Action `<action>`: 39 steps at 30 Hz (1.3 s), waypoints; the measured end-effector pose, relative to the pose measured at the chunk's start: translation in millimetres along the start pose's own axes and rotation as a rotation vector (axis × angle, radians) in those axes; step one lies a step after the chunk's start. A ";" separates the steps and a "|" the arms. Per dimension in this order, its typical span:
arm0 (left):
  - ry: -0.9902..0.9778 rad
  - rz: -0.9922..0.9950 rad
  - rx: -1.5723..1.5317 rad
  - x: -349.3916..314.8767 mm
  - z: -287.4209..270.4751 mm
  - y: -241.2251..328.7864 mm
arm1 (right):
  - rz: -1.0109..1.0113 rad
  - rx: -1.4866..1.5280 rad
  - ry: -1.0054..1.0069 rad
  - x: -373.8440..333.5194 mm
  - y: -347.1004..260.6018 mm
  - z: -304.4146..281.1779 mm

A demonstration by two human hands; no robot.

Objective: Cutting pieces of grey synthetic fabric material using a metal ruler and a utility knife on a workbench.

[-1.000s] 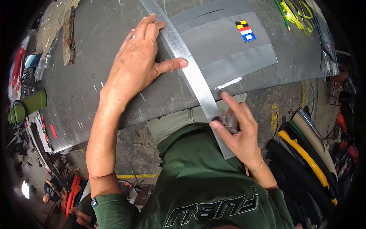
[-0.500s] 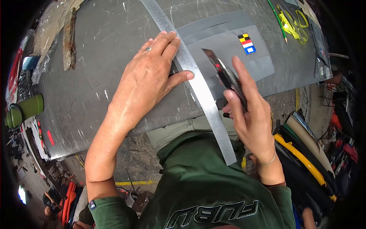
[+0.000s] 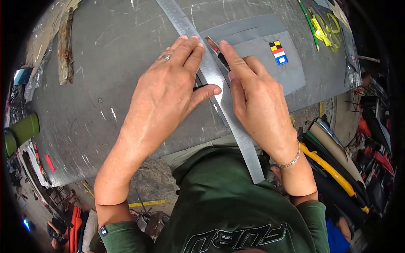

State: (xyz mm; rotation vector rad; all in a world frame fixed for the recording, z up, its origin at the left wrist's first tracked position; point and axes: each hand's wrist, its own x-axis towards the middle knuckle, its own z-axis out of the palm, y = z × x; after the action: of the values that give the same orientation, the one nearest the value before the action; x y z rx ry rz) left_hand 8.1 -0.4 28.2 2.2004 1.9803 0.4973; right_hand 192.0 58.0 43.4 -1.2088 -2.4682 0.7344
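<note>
1. your knife is by the right edge of the ruler, over the grey cloth on the desk.
2. your right hand grips the knife in its fingers; your left hand presses the ruler, fingers flat, grasping nothing.
3. you seem to be lining up a cut; the next move calls for steady blade and ruler.
4. the green cylinder, far left, may be a container; contents can't be told.

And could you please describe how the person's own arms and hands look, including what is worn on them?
Both arms have short dark green sleeves, the left sleeve with a small dark tag near its hem, the right sleeve without a visible one. Neither hand is gloved. The left hand wears a silver-coloured ring; a narrow braided-looking bracelet circles the right wrist.
</note>
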 end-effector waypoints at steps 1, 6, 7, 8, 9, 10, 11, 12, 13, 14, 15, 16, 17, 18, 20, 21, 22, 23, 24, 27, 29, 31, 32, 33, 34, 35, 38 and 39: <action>0.000 0.003 0.000 0.0 -0.5 0.0 | 0.002 -0.004 -0.003 0.4 -0.4 -0.2; -0.005 0.013 -0.003 0.0 0.3 -1.7 | 0.022 -0.018 -0.026 2.0 -1.8 -0.6; -0.004 0.012 -0.004 -0.4 0.3 -1.7 | 0.023 -0.019 -0.029 2.4 -2.1 -0.5; -0.004 0.011 -0.005 -0.5 0.4 -1.9 | 0.022 -0.027 -0.030 2.8 -2.5 -0.2; -0.004 0.010 -0.006 -0.6 0.7 -2.3 | 0.020 -0.035 -0.030 3.2 -2.7 -0.2; -0.005 0.012 -0.011 -0.7 1.0 -2.8 | 0.021 -0.035 -0.032 3.5 -2.7 -0.6; -0.006 0.014 -0.016 -0.7 1.3 -3.1 | 0.023 -0.035 -0.038 3.7 -2.5 -1.3; -0.007 0.013 -0.017 -0.7 1.4 -3.1 | 0.025 -0.035 -0.044 4.0 -2.8 -1.8; -0.001 0.017 -0.016 -0.5 1.7 -3.0 | 0.026 -0.034 -0.046 4.3 -3.3 -2.3; 0.006 0.022 -0.015 -0.4 1.8 -2.8 | 0.031 -0.036 -0.052 4.6 -3.9 -2.8; 0.005 0.021 -0.016 -0.2 1.4 -2.5 | 0.034 -0.037 -0.057 4.9 -4.4 -3.4; -0.001 0.015 -0.028 0.0 0.8 -2.2 | 0.035 -0.038 -0.059 5.1 -4.6 -3.7; -0.006 0.010 -0.040 0.1 0.6 -1.9 | 0.032 -0.047 -0.058 5.1 -4.9 -4.1; -0.007 0.009 -0.041 -0.1 1.1 -2.3 | 0.028 -0.056 -0.056 5.3 -5.3 -4.0; 0.016 0.025 -0.045 -0.2 2.0 -3.2 | 0.034 -0.069 -0.068 5.9 -7.1 -5.4; 0.015 0.025 -0.048 0.1 2.3 -3.3 | 0.041 -0.081 -0.078 6.5 -8.1 -6.7; 0.014 0.026 -0.047 0.5 2.3 -3.3 | 0.043 -0.083 -0.079 7.8 -9.6 -8.7; 0.013 0.027 -0.046 1.0 2.1 -3.3 | 0.034 -0.107 -0.092 9.7 -11.5 -11.3; 0.012 0.025 -0.049 0.6 1.9 -3.4 | 0.024 -0.130 -0.106 11.5 -12.7 -12.9; 0.000 0.011 -0.051 -0.2 1.9 -3.5 | -0.035 -0.178 -0.125 17.4 -12.6 -17.6; 0.013 0.016 -0.064 0.2 2.1 -3.7 | -0.043 -0.192 -0.136 19.8 -12.4 -21.1; 0.006 0.015 -0.048 0.2 1.7 -2.9 | -0.054 -0.200 -0.144 21.5 -12.3 -23.0; -0.001 0.014 -0.033 0.4 1.4 -2.4 | -0.049 -0.190 -0.156 21.5 -12.6 -23.9; -0.002 0.013 -0.033 0.1 1.4 -2.0 | -0.044 -0.179 -0.168 20.7 -12.8 -24.3; -0.001 0.011 -0.035 -0.1 1.4 -1.6 | -0.044 -0.178 -0.169 19.9 -12.9 -24.5; 0.000 0.009 -0.038 -0.4 1.4 -1.5 | -0.040 -0.169 -0.176 19.0 -13.0 -24.5; 0.007 0.018 -0.032 -0.5 1.9 -2.1 | -0.039 -0.161 -0.176 17.7 -12.5 -23.8; 0.007 0.019 -0.033 -0.3 2.0 -2.1 | -0.041 -0.164 -0.170 17.4 -12.1 -23.9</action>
State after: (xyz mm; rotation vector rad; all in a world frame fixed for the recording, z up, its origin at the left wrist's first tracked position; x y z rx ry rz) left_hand 6.8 -0.2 25.6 2.2029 1.9422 0.5367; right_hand 184.9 73.2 70.7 -1.1912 -2.7311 0.6590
